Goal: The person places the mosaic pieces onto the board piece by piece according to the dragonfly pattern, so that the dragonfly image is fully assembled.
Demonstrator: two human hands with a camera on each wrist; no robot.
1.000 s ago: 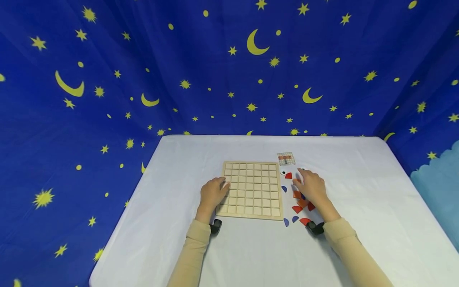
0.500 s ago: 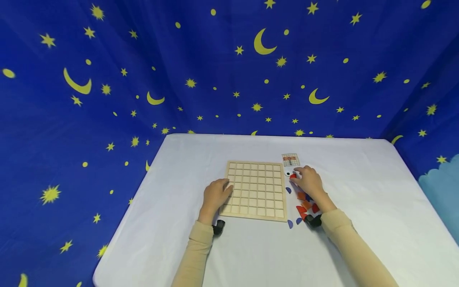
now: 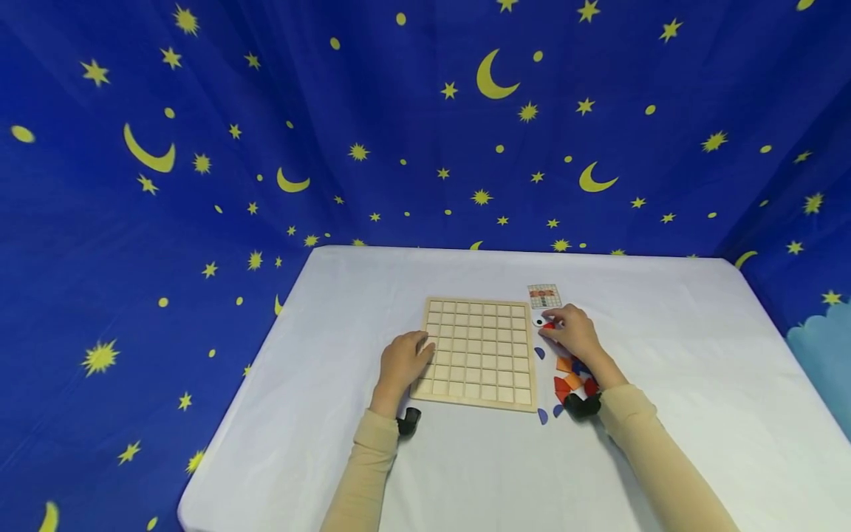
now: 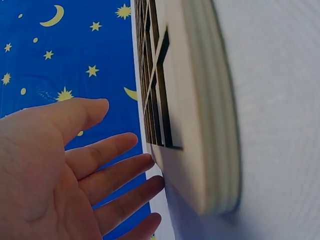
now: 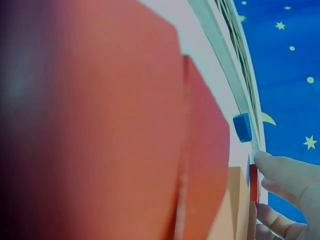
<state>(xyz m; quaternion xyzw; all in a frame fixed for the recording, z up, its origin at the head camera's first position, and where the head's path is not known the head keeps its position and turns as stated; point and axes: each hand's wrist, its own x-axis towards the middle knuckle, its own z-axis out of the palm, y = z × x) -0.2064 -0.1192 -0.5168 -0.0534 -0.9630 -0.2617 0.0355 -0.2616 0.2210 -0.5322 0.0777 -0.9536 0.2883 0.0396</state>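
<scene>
We see the right hand (image 3: 577, 336) has moved in, pinching the red piece (image 3: 549, 325) toward the table's (image 3: 465, 473) far edge; the left hand (image 3: 402, 362) stays relaxed at the grid board's (image 3: 476, 353) left edge.

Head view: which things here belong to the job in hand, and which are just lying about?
Likely part of the job: grid board, at the left hand; red piece, pinched by the right hand; other red pieces; orange pieces; blue half-discs; patterned card; perhaps the dotted white disc.

Apparently only surroundings: starry curtain, white tablecloth, black wrist cameras.
</scene>
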